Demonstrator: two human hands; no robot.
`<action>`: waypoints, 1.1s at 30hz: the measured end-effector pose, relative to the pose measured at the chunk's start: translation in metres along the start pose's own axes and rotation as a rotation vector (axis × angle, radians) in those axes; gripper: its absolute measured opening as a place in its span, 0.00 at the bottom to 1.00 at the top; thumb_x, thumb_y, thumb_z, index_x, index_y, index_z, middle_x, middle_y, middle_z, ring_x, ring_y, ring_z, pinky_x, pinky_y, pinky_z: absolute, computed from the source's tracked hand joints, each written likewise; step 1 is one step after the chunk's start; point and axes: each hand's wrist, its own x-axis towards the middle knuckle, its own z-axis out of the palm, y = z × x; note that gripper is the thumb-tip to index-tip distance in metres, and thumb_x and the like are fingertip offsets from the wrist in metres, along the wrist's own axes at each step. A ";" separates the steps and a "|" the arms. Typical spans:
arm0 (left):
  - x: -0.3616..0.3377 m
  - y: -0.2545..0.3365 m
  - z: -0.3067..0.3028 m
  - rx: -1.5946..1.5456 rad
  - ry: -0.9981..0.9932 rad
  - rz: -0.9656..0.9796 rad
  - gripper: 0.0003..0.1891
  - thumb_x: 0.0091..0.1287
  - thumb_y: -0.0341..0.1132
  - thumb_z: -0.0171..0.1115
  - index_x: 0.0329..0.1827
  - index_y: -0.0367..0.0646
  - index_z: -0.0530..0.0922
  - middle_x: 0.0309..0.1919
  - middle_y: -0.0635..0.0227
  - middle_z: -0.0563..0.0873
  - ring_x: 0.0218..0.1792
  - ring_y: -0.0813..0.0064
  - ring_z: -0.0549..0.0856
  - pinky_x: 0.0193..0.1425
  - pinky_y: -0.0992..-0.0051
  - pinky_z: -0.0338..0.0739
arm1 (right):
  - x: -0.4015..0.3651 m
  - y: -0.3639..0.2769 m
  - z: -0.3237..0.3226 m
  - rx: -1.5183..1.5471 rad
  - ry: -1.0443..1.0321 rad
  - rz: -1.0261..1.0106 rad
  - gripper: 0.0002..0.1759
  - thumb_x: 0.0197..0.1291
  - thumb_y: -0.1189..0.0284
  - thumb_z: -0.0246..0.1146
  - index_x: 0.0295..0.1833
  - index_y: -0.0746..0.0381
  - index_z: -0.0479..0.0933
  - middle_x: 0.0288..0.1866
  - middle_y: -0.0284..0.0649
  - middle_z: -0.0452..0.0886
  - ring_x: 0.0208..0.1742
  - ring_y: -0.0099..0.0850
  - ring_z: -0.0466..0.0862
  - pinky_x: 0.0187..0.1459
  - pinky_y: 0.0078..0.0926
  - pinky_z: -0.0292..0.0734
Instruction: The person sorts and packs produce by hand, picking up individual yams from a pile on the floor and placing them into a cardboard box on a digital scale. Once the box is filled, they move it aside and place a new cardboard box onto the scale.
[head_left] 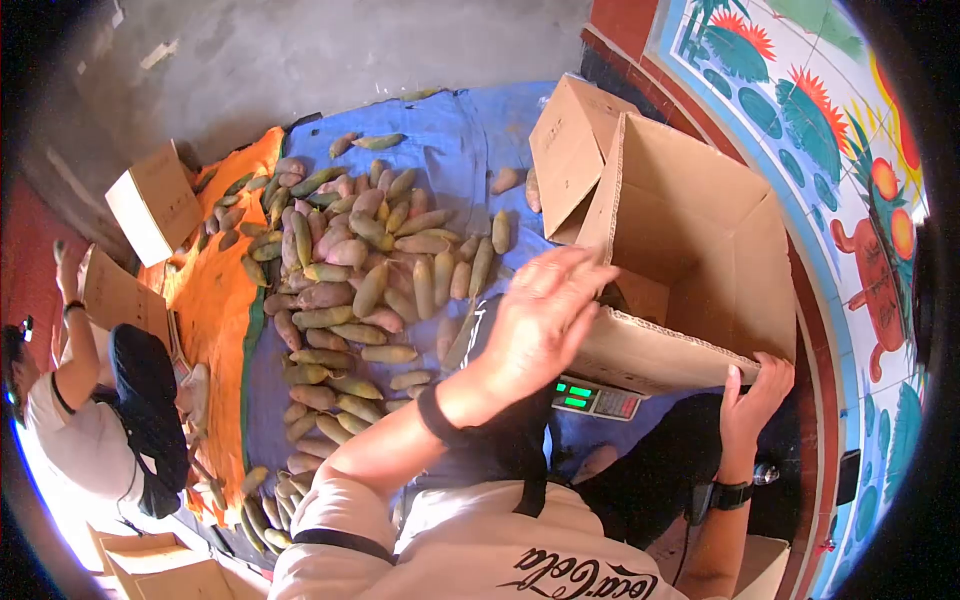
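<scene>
Hands are laid on a large open brown cardboard box (700,230), one at each end of its near flap.

Left hand (545,310) is held flat with the fingers spread, over or on the near flap; whether it is pressing cannot be told. Right hand (752,392) is closed round the flap's far corner, thumb on one side and fingers on the other, apparently to steady the box. The box is stood tilted over a grey weighing scale with green lit digits (597,399), probably so its weight can be read. No fruit is seen in the visible part of its inside. A heap of elongated green and pinkish fruits (350,290) is spread on a blue tarpaulin (450,140) just beside the box, presumably to keep it within reach. Another person in a white top (80,420) is seen well apart at the left.
</scene>
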 end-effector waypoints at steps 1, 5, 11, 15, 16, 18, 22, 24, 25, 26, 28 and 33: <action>-0.008 -0.009 -0.005 0.015 0.012 -0.059 0.18 0.53 0.22 0.62 0.49 0.41 0.78 0.50 0.57 0.79 0.52 0.56 0.78 0.57 0.63 0.72 | 0.000 0.000 0.000 0.001 -0.007 -0.003 0.21 0.53 0.65 0.62 0.49 0.66 0.69 0.45 0.50 0.70 0.53 0.50 0.66 0.59 0.49 0.58; -0.057 -0.058 -0.029 0.115 0.023 -0.300 0.12 0.55 0.22 0.61 0.43 0.39 0.79 0.44 0.57 0.82 0.49 0.57 0.80 0.55 0.66 0.73 | 0.001 0.002 0.001 0.008 -0.020 -0.004 0.21 0.55 0.65 0.62 0.49 0.66 0.69 0.46 0.50 0.70 0.53 0.50 0.66 0.58 0.49 0.58; -0.212 -0.152 -0.060 0.362 -0.174 -0.693 0.08 0.57 0.31 0.58 0.38 0.41 0.80 0.36 0.53 0.82 0.41 0.51 0.80 0.47 0.60 0.74 | -0.003 0.004 0.003 -0.021 -0.016 -0.030 0.19 0.59 0.66 0.59 0.51 0.65 0.68 0.49 0.51 0.70 0.54 0.49 0.67 0.59 0.45 0.59; -0.366 -0.216 -0.059 0.622 -0.585 -0.857 0.09 0.60 0.34 0.53 0.36 0.43 0.81 0.37 0.53 0.83 0.40 0.51 0.82 0.45 0.61 0.77 | -0.002 0.006 0.005 -0.047 0.007 -0.036 0.19 0.60 0.66 0.59 0.52 0.66 0.67 0.48 0.51 0.69 0.55 0.49 0.67 0.58 0.46 0.60; -0.403 -0.227 -0.059 0.696 -0.724 -0.859 0.09 0.62 0.34 0.51 0.33 0.44 0.81 0.36 0.56 0.83 0.40 0.53 0.82 0.45 0.62 0.78 | -0.001 0.006 0.005 -0.060 0.020 -0.044 0.18 0.60 0.66 0.58 0.52 0.66 0.67 0.48 0.51 0.70 0.54 0.49 0.67 0.57 0.46 0.61; -0.418 -0.214 -0.068 0.657 -0.878 -0.901 0.09 0.61 0.34 0.51 0.34 0.43 0.81 0.36 0.56 0.83 0.40 0.54 0.83 0.45 0.62 0.78 | 0.000 0.005 0.004 -0.052 0.012 -0.048 0.18 0.61 0.66 0.58 0.51 0.66 0.68 0.47 0.51 0.70 0.54 0.49 0.68 0.57 0.46 0.61; -0.467 -0.213 -0.072 0.666 -1.208 -0.815 0.11 0.60 0.37 0.52 0.35 0.42 0.81 0.38 0.53 0.83 0.41 0.52 0.83 0.47 0.59 0.77 | 0.000 0.003 0.003 -0.063 0.010 -0.034 0.17 0.62 0.65 0.58 0.50 0.67 0.69 0.46 0.51 0.71 0.52 0.49 0.69 0.56 0.45 0.62; -0.427 -0.185 -0.076 0.491 -0.912 -1.264 0.14 0.59 0.40 0.53 0.38 0.40 0.81 0.41 0.51 0.83 0.44 0.51 0.82 0.51 0.59 0.76 | -0.003 0.009 0.005 -0.057 0.000 -0.026 0.19 0.61 0.63 0.59 0.49 0.67 0.70 0.46 0.51 0.71 0.52 0.49 0.69 0.56 0.46 0.62; -0.421 -0.179 -0.078 0.462 -0.839 -1.394 0.14 0.59 0.40 0.55 0.42 0.42 0.80 0.45 0.53 0.83 0.48 0.52 0.81 0.54 0.60 0.75 | -0.004 0.011 0.006 -0.052 -0.001 -0.014 0.20 0.60 0.61 0.59 0.49 0.67 0.70 0.46 0.50 0.72 0.52 0.49 0.69 0.56 0.47 0.61; -0.420 -0.176 -0.079 0.433 -0.761 -1.522 0.16 0.59 0.41 0.56 0.47 0.45 0.79 0.48 0.54 0.82 0.52 0.53 0.79 0.57 0.61 0.74 | -0.004 0.010 0.006 -0.051 -0.008 -0.018 0.20 0.60 0.61 0.59 0.49 0.67 0.70 0.46 0.50 0.72 0.52 0.49 0.69 0.56 0.47 0.61; -0.455 -0.191 -0.081 0.429 -0.774 -1.537 0.20 0.56 0.43 0.60 0.50 0.45 0.77 0.49 0.52 0.81 0.52 0.52 0.79 0.57 0.62 0.73 | -0.002 0.008 0.005 -0.083 -0.014 -0.011 0.18 0.63 0.64 0.57 0.50 0.68 0.70 0.45 0.51 0.72 0.51 0.49 0.70 0.54 0.45 0.64; -0.556 -0.224 -0.078 0.438 -0.739 -1.587 0.30 0.56 0.40 0.60 0.63 0.48 0.65 0.51 0.47 0.79 0.55 0.49 0.77 0.59 0.59 0.72 | -0.004 0.012 0.005 -0.122 -0.022 -0.012 0.20 0.63 0.61 0.57 0.50 0.67 0.70 0.46 0.51 0.72 0.52 0.49 0.70 0.55 0.46 0.63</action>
